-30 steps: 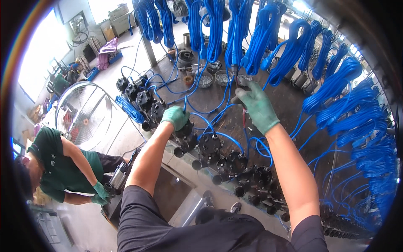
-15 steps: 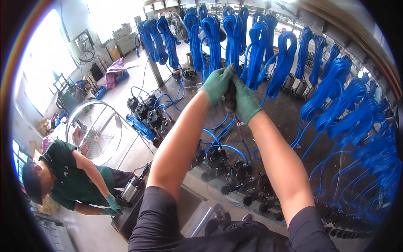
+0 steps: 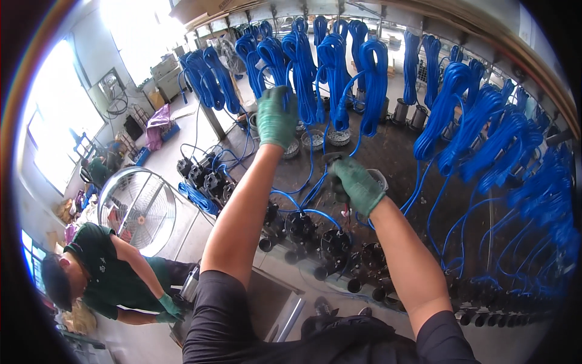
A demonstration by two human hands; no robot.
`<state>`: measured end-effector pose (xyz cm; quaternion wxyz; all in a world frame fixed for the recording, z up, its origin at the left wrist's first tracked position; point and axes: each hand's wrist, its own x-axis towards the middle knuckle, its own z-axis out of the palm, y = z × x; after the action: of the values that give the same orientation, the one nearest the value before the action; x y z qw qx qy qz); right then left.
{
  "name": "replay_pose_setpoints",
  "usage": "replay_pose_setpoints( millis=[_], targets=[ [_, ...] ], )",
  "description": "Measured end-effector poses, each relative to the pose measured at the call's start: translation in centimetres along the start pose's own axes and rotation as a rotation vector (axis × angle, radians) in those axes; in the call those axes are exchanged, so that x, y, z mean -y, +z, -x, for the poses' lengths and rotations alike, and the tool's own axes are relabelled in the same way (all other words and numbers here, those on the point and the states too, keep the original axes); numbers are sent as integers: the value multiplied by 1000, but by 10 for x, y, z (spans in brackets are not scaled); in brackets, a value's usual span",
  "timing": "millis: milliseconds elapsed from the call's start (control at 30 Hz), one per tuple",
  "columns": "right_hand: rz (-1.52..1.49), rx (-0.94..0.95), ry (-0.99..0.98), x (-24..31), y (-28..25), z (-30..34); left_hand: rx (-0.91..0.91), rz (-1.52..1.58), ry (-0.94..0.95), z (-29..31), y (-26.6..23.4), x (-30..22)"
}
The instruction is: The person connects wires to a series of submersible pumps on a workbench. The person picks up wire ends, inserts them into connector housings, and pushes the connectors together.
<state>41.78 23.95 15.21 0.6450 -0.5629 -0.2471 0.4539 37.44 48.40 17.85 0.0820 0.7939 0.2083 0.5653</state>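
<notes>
My left hand (image 3: 277, 118), in a green glove, is raised in front of the hanging blue cable coils (image 3: 301, 70). Its back faces me and hides most of the fingers, so I cannot tell whether it grips a coil. Lower and to the right, my gloved right hand (image 3: 359, 183) is closed around something dark whose kind I cannot make out. A little red shows just below that hand. Beneath it, black motor-like units (image 3: 333, 247) with blue cables line the near side of the dark workbench (image 3: 403, 176).
Bowls of small metal parts (image 3: 313, 140) stand beneath the coils. More blue coils (image 3: 497, 148) hang along the right side. On the left, a co-worker (image 3: 115, 267) in green gloves handles a metal cylinder (image 3: 190, 284) near a large floor fan (image 3: 138, 209).
My hands, together on a dark object before, have parted. The left has moved left toward the coils, and the right has come down nearer to me. The view has shifted slightly.
</notes>
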Motion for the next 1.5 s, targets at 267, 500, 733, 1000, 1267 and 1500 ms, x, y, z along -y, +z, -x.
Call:
replay_pose_setpoints(
  millis=[267,500,733,1000,1267,1500],
  targets=[
    [118,-5,-255,11,2,20,726,437,-492,-16,8,-50],
    [44,-83,-296,18,-14,8,752,1195,-717,-6,-38,-81],
    [-188,18,-218,25,-12,6,777,1374,-692,4,-30,-73],
    [-53,-52,-234,27,-10,-1,663,1054,-97,19,-15,-56],
    [64,-159,-350,25,10,-9,482,1489,-699,34,-2,-81],
    [153,-123,-394,20,6,-39,513,1231,-611,28,-3,-57]
  ],
)
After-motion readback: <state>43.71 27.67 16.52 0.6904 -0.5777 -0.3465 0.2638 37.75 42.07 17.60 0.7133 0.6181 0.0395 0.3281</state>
